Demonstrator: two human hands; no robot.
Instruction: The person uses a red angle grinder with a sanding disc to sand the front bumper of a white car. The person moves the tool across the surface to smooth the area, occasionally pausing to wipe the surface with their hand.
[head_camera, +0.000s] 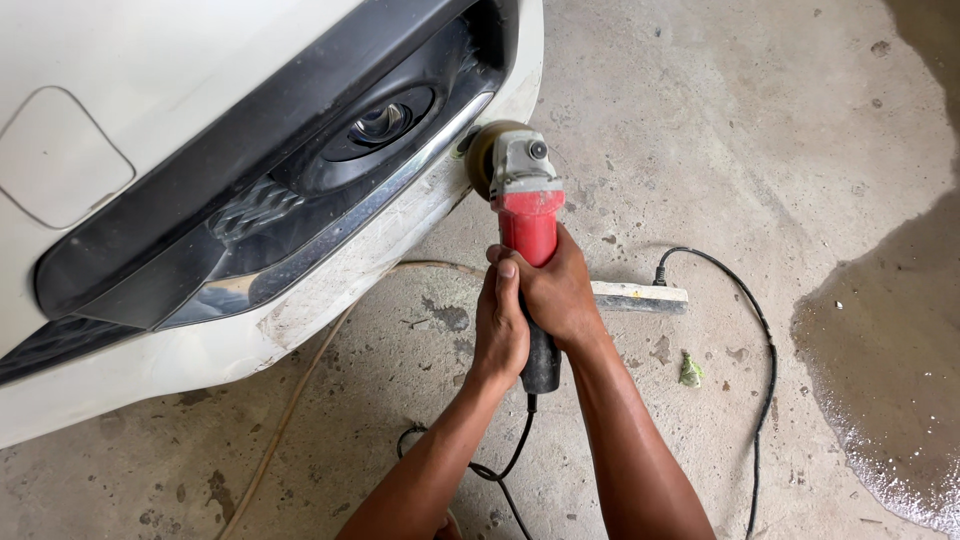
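1. Right at the bumper corner sits one red angle grinder (527, 215), its grey head and round pad pressed against the white bumper (400, 235) just below the chrome strip (400, 165)
2. Two hands on it, both wrapped tight: left hand (500, 325) closed around the lower part of the red body and the black handle, right hand (558, 290) clamped on from the other side, fingers overlapping
3. So the grinder sticks out ahead of both hands, pad end farthest from the person
4. One fog lamp (380, 122) sits in the black recess above the pad
5. One black cord (745, 330) loops over the concrete floor (700, 100), one white power strip (640, 297) lies just behind the right hand, one thin tan hose (300, 395) runs under the bumper
6. One wet patch (890, 350) off to the right
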